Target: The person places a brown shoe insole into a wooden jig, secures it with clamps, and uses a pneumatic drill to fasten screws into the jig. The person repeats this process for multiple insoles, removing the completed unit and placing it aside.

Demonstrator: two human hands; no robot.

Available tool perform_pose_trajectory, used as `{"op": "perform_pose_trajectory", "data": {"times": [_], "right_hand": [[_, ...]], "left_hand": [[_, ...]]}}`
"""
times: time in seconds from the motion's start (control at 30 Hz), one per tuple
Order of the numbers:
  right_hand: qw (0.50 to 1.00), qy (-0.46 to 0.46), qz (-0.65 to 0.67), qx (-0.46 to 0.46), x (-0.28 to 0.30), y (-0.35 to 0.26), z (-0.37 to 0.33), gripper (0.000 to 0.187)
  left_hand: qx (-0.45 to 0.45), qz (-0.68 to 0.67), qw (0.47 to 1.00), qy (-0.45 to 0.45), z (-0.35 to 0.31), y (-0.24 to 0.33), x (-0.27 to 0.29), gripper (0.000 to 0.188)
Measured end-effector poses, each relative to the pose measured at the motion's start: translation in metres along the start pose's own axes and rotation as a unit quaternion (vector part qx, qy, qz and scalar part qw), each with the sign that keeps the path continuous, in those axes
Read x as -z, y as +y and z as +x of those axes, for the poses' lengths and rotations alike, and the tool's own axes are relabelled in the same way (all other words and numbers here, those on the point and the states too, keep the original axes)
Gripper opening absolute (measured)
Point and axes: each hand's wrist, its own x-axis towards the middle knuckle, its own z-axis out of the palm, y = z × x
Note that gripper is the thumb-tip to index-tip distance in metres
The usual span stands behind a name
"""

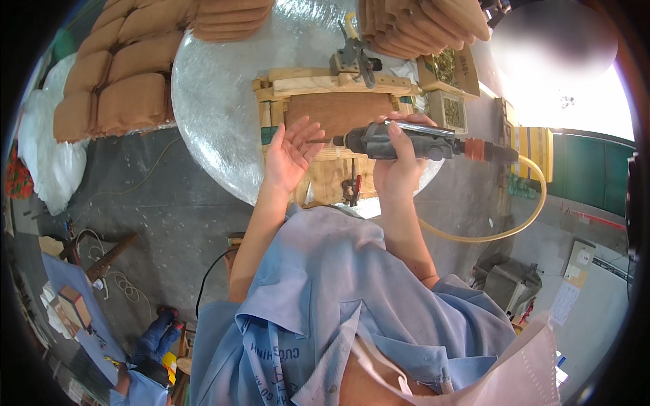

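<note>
My right hand [399, 162] is wrapped round a dark air-powered driver [399, 140], held level with its thin bit pointing left. A yellowish hose runs from the tool's rear. My left hand [291, 155] is palm up with its fingers apart, right by the bit's tip; it grips nothing that I can see. Under both hands lies a wooden jig [305, 84] with a reddish-brown wood panel [338, 107] set in it. A metal toggle clamp [350, 59] sits at the jig's far side, and a red-handled clamp [353, 184] at the near side.
The jig rests on a round table wrapped in clear film [210, 101]. Stacks of brown shaped wood panels [135, 98] stand far left, more [423, 27] at the far right. Cardboard boxes [443, 111] are beside the table. The air hose [538, 203] loops at my right. Another person [145, 379] is at lower left.
</note>
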Motion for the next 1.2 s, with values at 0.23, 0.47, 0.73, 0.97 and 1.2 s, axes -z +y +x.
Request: {"op": "perform_pose_trajectory", "data": {"times": [0.23,0.47,0.73,0.97,1.2], "right_hand": [[1.0,0.008,-0.004,0.005,0.001,0.008,0.004,0.044],[1.0,0.012,0.005,0.006,0.0,0.002,0.014,0.041],[0.999,0.019,0.025,0.011,0.006,-0.002,0.021,0.041],[0.999,0.037,0.025,0.012,0.011,-0.002,0.021,0.04],[0.999,0.041,0.021,0.019,0.017,0.0,0.02,0.04]], "left_hand": [[0.002,0.003,0.998,-0.057,0.008,0.006,-0.018,0.064],[-0.005,0.019,1.0,0.0,0.011,0.003,-0.023,0.057],[0.047,0.11,0.992,0.036,0.022,-0.003,0.019,0.036],[0.042,0.091,0.995,0.027,0.015,-0.003,0.022,0.024],[0.046,0.167,0.983,0.053,0.006,0.016,0.01,0.028]]}}
